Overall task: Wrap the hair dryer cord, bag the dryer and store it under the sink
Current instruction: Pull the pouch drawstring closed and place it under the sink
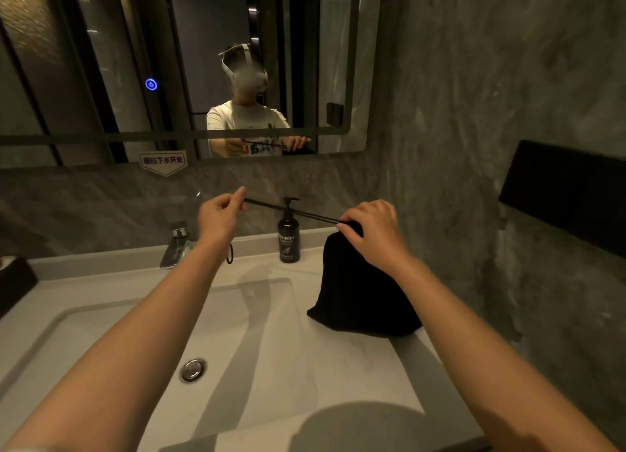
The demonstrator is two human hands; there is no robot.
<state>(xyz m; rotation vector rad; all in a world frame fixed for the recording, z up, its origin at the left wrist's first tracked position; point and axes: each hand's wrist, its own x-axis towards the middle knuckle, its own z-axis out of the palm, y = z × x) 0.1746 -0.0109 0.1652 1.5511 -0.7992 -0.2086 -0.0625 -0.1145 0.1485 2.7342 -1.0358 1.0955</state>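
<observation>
Your left hand (220,216) pinches the drawstring (291,212) taut at 11 o'clock; your right hand (374,231) grips the bag (355,292) neck at 1 o'clock, beside the sink (101,316).

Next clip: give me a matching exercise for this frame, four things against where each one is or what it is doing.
Things:
1. left hand
2. right hand
3. soap bottle
4. drain

Places or states:
A. in the basin floor
B. gripping the top of the black bag
C. standing on the counter behind the basin
D. pulling the drawstring out to the side

Pairs: 1-D, 2-B, 3-C, 4-A
</observation>
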